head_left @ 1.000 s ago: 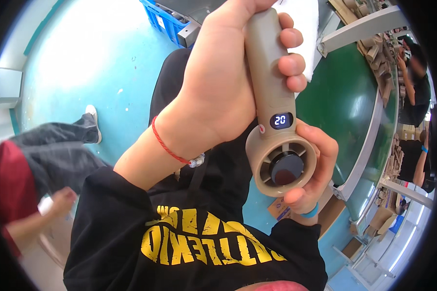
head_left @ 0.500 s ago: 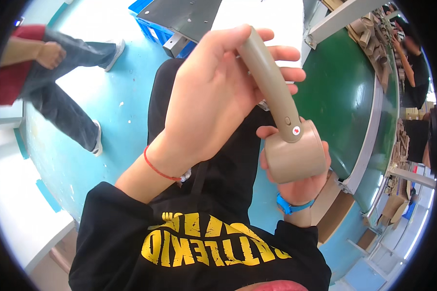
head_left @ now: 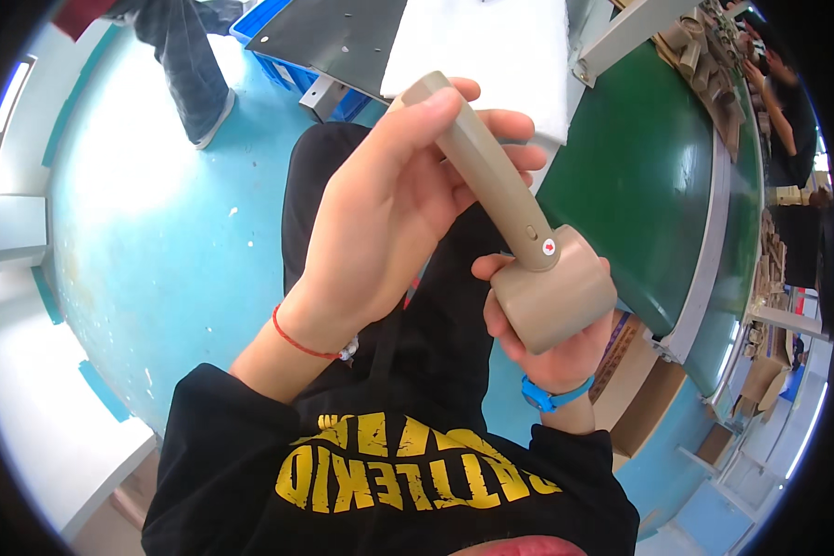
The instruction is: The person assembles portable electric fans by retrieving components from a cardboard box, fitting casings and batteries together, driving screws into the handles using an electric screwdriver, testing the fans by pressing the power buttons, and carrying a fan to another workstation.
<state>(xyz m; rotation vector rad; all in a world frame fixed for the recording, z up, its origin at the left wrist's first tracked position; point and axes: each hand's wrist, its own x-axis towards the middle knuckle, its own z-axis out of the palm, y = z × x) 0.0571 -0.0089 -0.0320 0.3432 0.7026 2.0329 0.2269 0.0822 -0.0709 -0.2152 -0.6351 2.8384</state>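
A beige hair dryer (head_left: 554,292), with a short drum-shaped head and a long curved handle, is held up in front of my body. My left hand (head_left: 371,218) grips the upper handle, thumb lying on it and fingers curled behind. A small oval button and a round sticker with a red arrow show where handle meets head. My right hand (head_left: 570,357) cups the head from below and behind, its thumb at the left side; most of those fingers are hidden. The head's far end faces away from view.
A green work surface (head_left: 612,213) with a metal edge lies to the right, beside a white cloth-like sheet (head_left: 482,46). At the back stands a blue crate (head_left: 287,74) under a dark panel. Cardboard boxes (head_left: 653,408) stand at lower right. Another person's leg (head_left: 190,74) is at upper left.
Both hands have moved slightly left with the hair dryer, and its handle tip has dropped and tilted further left. The person at the left has walked farther off, toward the top.
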